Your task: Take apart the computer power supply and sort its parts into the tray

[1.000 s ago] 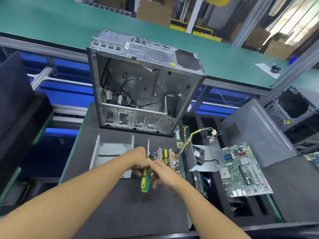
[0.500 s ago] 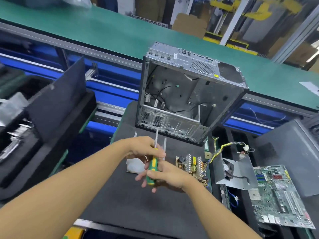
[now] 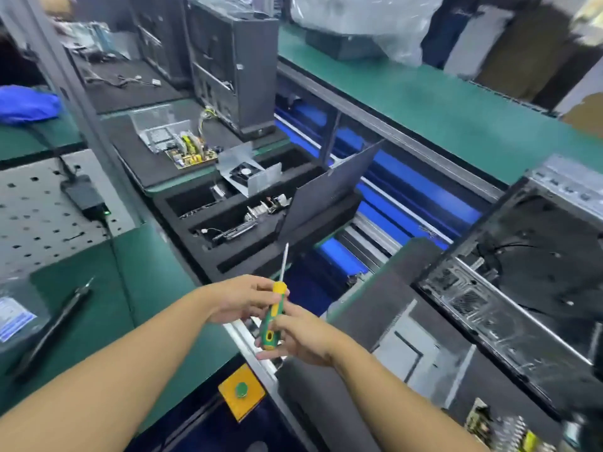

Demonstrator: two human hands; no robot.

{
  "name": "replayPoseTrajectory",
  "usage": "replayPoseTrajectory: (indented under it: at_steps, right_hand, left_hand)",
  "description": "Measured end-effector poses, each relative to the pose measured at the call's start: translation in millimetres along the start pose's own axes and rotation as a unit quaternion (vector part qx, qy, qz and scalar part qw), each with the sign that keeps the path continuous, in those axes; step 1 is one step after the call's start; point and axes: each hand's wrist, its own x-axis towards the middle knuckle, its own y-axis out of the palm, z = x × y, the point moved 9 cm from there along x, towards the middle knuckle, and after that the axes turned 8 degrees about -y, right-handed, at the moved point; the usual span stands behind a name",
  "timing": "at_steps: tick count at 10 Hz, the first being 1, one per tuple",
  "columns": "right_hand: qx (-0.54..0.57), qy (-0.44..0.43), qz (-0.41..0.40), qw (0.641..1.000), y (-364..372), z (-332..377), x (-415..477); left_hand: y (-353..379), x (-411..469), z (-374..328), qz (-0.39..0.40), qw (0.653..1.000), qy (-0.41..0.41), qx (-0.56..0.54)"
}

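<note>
Both my hands hold a green and yellow screwdriver [image 3: 273, 316] upright at lower centre, its shaft pointing up. My left hand [image 3: 239, 300] grips the upper yellow part of the handle. My right hand [image 3: 301, 336] curls round the lower green part. The power supply's metal cover [image 3: 406, 352] lies on the dark mat to the right. Its circuit board [image 3: 499, 430] shows at the bottom right edge, partly cut off. The open computer case [image 3: 528, 278] stands at the right.
To the left sits a neighbouring station: a black foam tray [image 3: 235, 220] with parts in its slots, another circuit board [image 3: 191, 154], a fan bracket [image 3: 249, 174] and a dark tower case [image 3: 235, 60]. A black pen-like tool [image 3: 55, 324] lies on the green bench. A conveyor [image 3: 456, 102] runs behind.
The view has swung far to the left, so the case and the power supply parts now sit at the right edge. My hands still hold the screwdriver, now over the gap between the stations.
</note>
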Motion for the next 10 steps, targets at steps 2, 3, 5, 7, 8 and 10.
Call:
replayPoseTrajectory:
  at_steps: [2,3,5,7,8,10]
  right_hand:
    - [-0.148,0.069,0.04,0.986,72,-57,70]
    - [-0.209,0.083,0.0,0.974,86,-90,101]
    - [-0.395,0.13,-0.065,0.907,80,-134,156]
    - [-0.466,0.143,-0.066,0.871,72,-149,182]
    - [-0.477,0.15,-0.058,0.864,74,-153,183]
    - [-0.492,0.167,0.02,0.854,85,-150,175]
  left_hand:
    - [-90,-57,98,-0.123,0.987,-0.068,-0.083]
    - [-119,-67,140,-0.248,0.958,-0.114,-0.086]
    - [-160,-67,188,-0.417,0.893,-0.159,-0.054]
    - [-176,-53,205,-0.401,0.898,-0.176,-0.044]
    - [-178,-48,217,-0.393,0.899,-0.188,-0.036]
    - [-177,-56,211,-0.4,0.887,-0.224,0.057]
